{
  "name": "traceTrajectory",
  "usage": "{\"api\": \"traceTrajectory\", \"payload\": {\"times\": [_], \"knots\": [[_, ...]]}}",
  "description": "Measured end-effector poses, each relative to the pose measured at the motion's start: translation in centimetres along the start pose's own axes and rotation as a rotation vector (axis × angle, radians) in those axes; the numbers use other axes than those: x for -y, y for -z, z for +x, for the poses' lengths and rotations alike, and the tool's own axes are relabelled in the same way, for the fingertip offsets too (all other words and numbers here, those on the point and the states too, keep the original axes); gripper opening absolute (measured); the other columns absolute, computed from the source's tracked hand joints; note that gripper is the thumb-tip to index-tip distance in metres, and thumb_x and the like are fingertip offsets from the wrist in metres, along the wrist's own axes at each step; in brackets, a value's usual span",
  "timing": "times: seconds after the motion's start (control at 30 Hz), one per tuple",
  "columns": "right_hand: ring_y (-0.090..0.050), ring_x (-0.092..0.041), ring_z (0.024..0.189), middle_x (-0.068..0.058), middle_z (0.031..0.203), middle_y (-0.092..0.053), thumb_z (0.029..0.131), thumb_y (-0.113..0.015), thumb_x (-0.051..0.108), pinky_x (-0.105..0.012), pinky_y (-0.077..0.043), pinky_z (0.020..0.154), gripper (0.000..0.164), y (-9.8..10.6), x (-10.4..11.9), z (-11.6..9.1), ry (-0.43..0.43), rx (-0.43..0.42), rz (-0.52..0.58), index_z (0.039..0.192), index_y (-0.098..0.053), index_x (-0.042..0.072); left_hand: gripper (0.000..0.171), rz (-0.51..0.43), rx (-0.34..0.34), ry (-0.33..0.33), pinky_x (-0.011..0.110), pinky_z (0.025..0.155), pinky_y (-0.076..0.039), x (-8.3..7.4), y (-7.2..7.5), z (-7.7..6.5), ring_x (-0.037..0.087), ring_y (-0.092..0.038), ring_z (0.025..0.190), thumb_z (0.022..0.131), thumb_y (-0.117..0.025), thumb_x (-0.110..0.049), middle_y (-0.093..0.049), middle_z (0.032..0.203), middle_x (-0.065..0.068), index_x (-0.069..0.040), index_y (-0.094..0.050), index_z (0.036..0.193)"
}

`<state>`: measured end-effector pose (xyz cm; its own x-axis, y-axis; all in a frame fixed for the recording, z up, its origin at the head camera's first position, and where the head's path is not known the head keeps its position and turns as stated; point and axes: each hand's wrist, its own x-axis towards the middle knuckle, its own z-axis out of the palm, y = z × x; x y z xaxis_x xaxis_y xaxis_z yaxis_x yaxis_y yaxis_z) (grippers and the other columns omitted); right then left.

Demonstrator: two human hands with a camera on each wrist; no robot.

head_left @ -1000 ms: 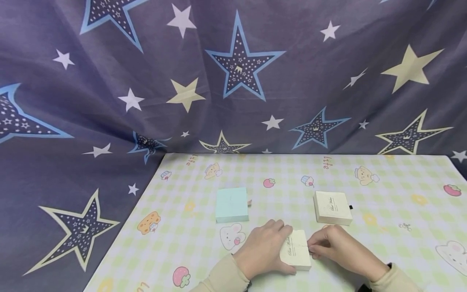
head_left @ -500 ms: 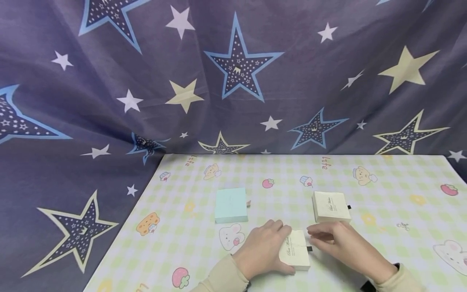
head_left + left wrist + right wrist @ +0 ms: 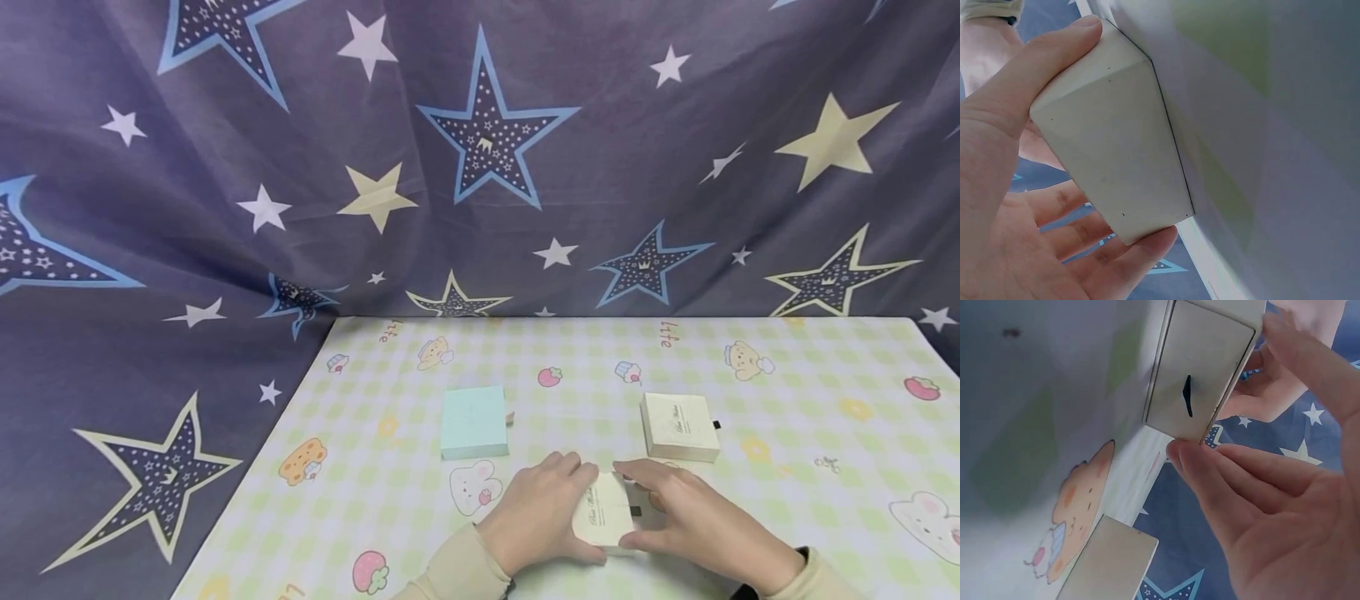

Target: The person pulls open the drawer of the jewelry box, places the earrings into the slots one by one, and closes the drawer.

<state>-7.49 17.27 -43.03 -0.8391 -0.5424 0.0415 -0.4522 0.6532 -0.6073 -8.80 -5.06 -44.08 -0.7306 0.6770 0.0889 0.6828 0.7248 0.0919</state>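
A small cream drawer-style gift box (image 3: 603,517) with dark lettering lies on the tablecloth. My left hand (image 3: 536,512) grips its left part, with the thumb on the near side and the fingers on the far side; the box's plain end (image 3: 1116,150) faces the left wrist view. At the other end my right hand (image 3: 693,521) holds the corners between thumb and fingers. Between them a black pull tab (image 3: 1187,397) sticks out of the drawer front, which looks flush with the sleeve.
Beyond my left hand stands a mint-green box (image 3: 474,421) with a brownish tab. A second cream box (image 3: 678,425) with a black tab sits behind my right hand. A dark star-patterned curtain (image 3: 420,275) hangs along the table's far edge.
My right hand has let go of the black tab, lifted off, and spread to take the box's right end at both sides. The left hand keeps its grip on the box.
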Motion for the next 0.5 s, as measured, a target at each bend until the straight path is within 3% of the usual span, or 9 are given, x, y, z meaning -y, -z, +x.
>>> {"api": "traceTrajectory", "payload": {"times": [0.2, 0.5], "knots": [[-0.059, -0.033, 0.117, -0.007, 0.131, -0.063, 0.069, -0.083, 0.055, -0.055, -0.048, 0.092, 0.08, -0.64, 0.13, -0.38, -0.009, -0.012, -0.092, 0.129, -0.06, 0.006, 0.081, -0.013, 0.014, 0.0, 0.012, 0.058, -0.04, -0.09, -0.03, 0.05, 0.002, -0.045, 0.078, 0.061, -0.083, -0.067, -0.055, 0.094, -0.011, -0.018, -0.06, 0.122], [-0.059, -0.028, 0.114, -0.005, 0.13, -0.062, 0.07, -0.087, 0.043, -0.055, -0.049, 0.089, 0.069, -0.82, 0.42, -0.08, 0.028, -0.048, -0.14, 0.126, -0.064, 0.009, 0.085, 0.007, 0.024, 0.012, 0.014, 0.059, -0.042, 0.0, 0.18, 0.17, 0.003, -0.049, 0.082, 0.061, -0.081, -0.069, -0.057, 0.098, -0.01, -0.018, -0.06, 0.125]]}}
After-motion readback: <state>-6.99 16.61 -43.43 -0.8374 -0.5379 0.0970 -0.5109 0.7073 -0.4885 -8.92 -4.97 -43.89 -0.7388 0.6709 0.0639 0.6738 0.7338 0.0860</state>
